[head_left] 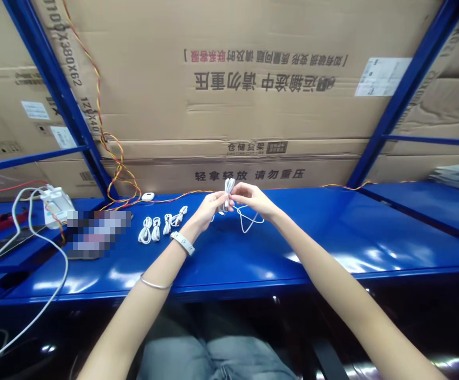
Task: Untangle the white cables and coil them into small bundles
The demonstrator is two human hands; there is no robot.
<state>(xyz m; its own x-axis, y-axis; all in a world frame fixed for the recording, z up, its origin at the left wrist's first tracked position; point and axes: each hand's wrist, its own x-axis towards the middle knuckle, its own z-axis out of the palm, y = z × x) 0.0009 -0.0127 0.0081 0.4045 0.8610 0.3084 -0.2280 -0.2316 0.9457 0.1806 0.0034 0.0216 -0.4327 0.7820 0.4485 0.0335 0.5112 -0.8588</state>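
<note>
My left hand and my right hand meet above the blue steel shelf top, pinching a folded white cable between their fingers. A thin loop of that cable hangs below my right hand. Several coiled white cables lie in a row to the left of my left hand, apart from it. A grey band watch and a thin metal bangle sit on my left forearm.
Behind the shelf stand large cardboard cartons between blue uprights, with a red-and-yellow twisted wire running along them. A white device with a long white cord, a pixelated patch and a red tool lie at the left.
</note>
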